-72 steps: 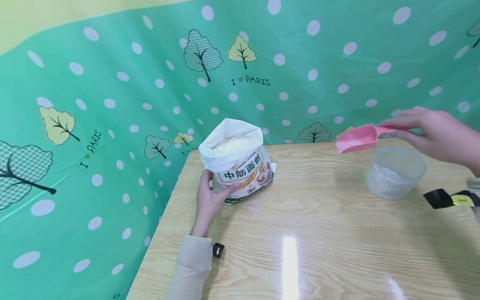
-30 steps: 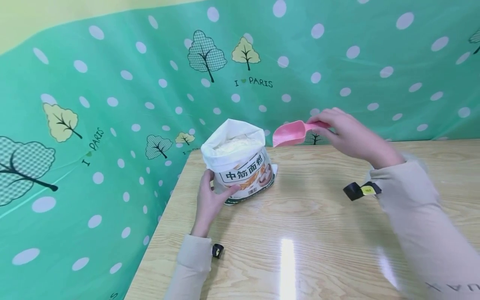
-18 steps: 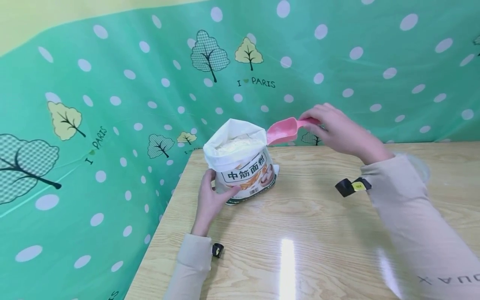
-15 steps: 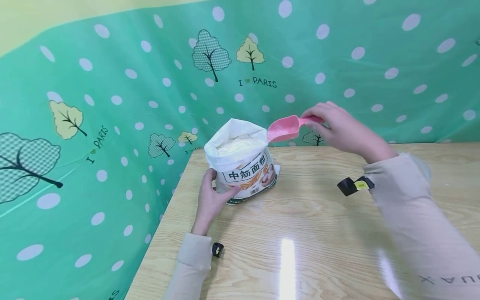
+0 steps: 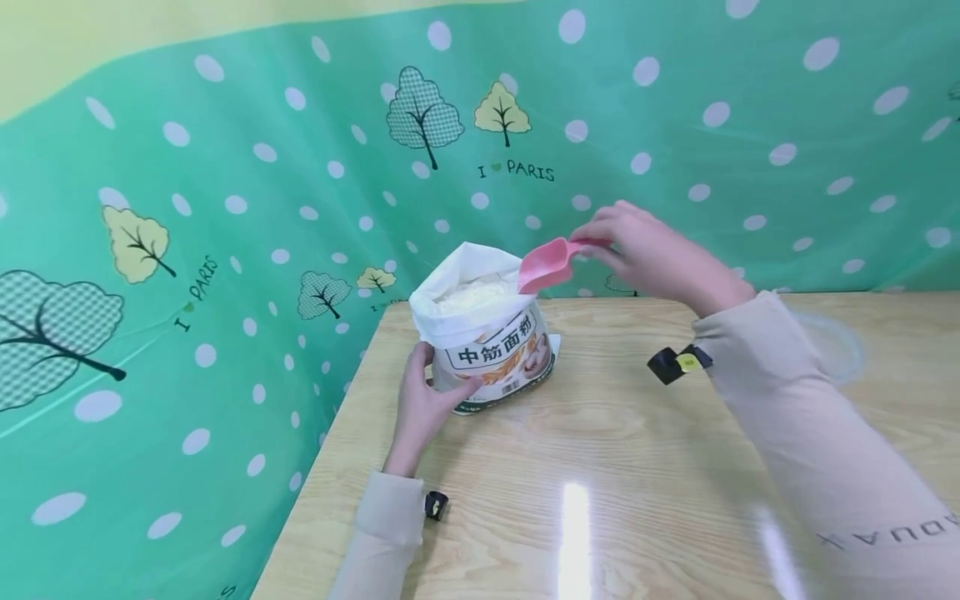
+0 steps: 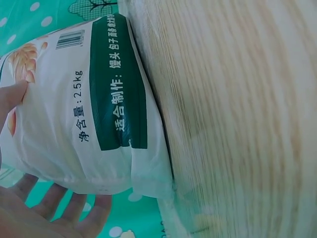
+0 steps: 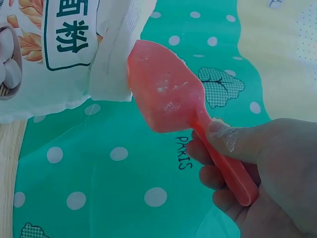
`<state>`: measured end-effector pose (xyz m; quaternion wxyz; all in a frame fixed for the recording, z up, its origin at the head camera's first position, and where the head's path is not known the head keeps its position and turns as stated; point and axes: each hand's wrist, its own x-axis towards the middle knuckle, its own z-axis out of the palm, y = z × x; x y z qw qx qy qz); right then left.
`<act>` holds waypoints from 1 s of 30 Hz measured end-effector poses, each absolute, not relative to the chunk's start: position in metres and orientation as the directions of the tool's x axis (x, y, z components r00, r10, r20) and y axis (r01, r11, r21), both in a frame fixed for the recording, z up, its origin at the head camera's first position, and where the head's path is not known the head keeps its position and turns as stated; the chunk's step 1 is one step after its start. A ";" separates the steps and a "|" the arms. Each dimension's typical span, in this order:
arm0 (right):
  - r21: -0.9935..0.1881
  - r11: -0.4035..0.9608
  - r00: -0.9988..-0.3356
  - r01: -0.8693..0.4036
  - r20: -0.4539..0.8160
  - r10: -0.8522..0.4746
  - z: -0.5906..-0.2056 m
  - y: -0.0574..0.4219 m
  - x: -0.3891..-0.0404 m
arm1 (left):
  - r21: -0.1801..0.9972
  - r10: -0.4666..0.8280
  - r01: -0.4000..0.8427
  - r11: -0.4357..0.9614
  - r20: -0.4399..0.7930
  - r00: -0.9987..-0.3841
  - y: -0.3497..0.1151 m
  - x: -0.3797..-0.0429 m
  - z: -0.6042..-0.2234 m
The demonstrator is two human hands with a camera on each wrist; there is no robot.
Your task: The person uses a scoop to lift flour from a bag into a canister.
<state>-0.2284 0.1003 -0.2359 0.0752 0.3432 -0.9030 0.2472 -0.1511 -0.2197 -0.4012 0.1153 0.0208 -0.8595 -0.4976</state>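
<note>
An upright flour bag (image 5: 495,350) with a folded-down white rim stands on the table, white flour (image 5: 474,292) showing in its mouth. My left hand (image 5: 422,402) holds it by its lower left side, thumb on the printed front and fingers round the side, as the left wrist view (image 6: 54,208) of the fingers shows. In my right hand (image 5: 637,250) is the handle of a pink scoop (image 5: 546,265). The scoop's tip overlaps the bag's right rim. White powder clings to the scoop (image 7: 168,89) and to the right thumb.
A round clear container (image 5: 836,346) stands at the right on the wooden table (image 5: 615,433), partly hidden behind the right sleeve (image 5: 810,425). A green dotted cloth (image 5: 247,250) hangs behind and to the left of the table.
My right hand has carried the scoop left from above the clear container to the bag's rim, now dipping and tilting slightly. The left hand stays on the bag.
</note>
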 end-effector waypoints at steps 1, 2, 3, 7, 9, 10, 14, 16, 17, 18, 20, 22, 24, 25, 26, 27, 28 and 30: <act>-0.383 0.642 -0.747 -0.664 0.304 -0.592 -0.235 0.098 -0.229 | 0.861 -0.155 0.076 0.503 0.176 -0.972 -0.220 -0.150 -0.401; -0.372 0.641 -0.741 -0.671 0.301 -0.600 -0.234 0.095 -0.230 | 0.860 -0.161 0.074 0.505 0.178 -0.971 -0.221 -0.150 -0.401; -0.365 0.640 -0.736 -0.676 0.299 -0.607 -0.233 0.093 -0.231 | 0.859 -0.162 0.075 0.506 0.181 -0.970 -0.221 -0.150 -0.401; -0.347 0.648 -0.734 -0.678 0.278 -0.619 -0.230 0.086 -0.231 | 0.858 -0.156 0.086 0.506 0.189 -0.970 -0.221 -0.150 -0.402; -0.341 0.648 -0.731 -0.681 0.271 -0.626 -0.228 0.083 -0.230 | 0.858 -0.154 0.084 0.506 0.186 -0.970 -0.221 -0.150 -0.402; -0.336 0.647 -0.728 -0.684 0.268 -0.631 -0.228 0.082 -0.230 | 0.859 -0.154 0.082 0.506 0.184 -0.971 -0.221 -0.150 -0.402; -0.306 0.655 -0.721 -0.691 0.238 -0.650 -0.225 0.075 -0.232 | 0.859 -0.156 0.077 0.506 0.179 -0.971 -0.220 -0.150 -0.403; -0.287 0.663 -0.721 -0.691 0.212 -0.659 -0.222 0.070 -0.234 | 0.859 -0.164 0.070 0.507 0.175 -0.971 -0.220 -0.149 -0.403; -0.275 0.667 -0.719 -0.693 0.202 -0.665 -0.221 0.067 -0.236 | 0.860 -0.166 0.069 0.505 0.175 -0.970 -0.221 -0.149 -0.402; -0.264 0.669 -0.718 -0.694 0.193 -0.669 -0.220 0.064 -0.237 | 0.860 -0.172 0.064 0.506 0.174 -0.970 -0.220 -0.148 -0.402; -0.251 0.677 -0.720 -0.692 0.171 -0.673 -0.218 0.059 -0.237 | 0.860 -0.178 0.061 0.506 0.173 -0.969 -0.220 -0.147 -0.402; -0.244 0.681 -0.721 -0.691 0.160 -0.674 -0.216 0.056 -0.237 | 0.862 -0.173 0.069 0.503 0.178 -0.969 -0.220 -0.147 -0.402; -0.243 0.688 -0.728 -0.683 0.148 -0.670 -0.215 0.054 -0.237 | 0.860 -0.166 0.075 0.505 0.182 -0.969 -0.220 -0.147 -0.402; -0.246 0.694 -0.733 -0.677 0.140 -0.666 -0.215 0.053 -0.236 | 0.859 -0.162 0.079 0.506 0.184 -0.970 -0.220 -0.148 -0.402; -0.249 0.699 -0.738 -0.671 0.130 -0.662 -0.215 0.053 -0.236 | 0.858 -0.158 0.081 0.507 0.185 -0.970 -0.219 -0.148 -0.402; -0.251 0.704 -0.743 -0.664 0.119 -0.658 -0.214 0.052 -0.236 | 0.858 -0.156 0.082 0.507 0.185 -0.970 -0.219 -0.148 -0.402; -0.251 0.711 -0.749 -0.656 0.106 -0.654 -0.213 0.051 -0.235 | 0.857 -0.157 0.080 0.509 0.184 -0.970 -0.219 -0.148 -0.402; -0.244 0.730 -0.763 -0.638 0.077 -0.642 -0.211 0.049 -0.235 | 0.856 -0.157 0.078 0.512 0.182 -0.971 -0.218 -0.149 -0.402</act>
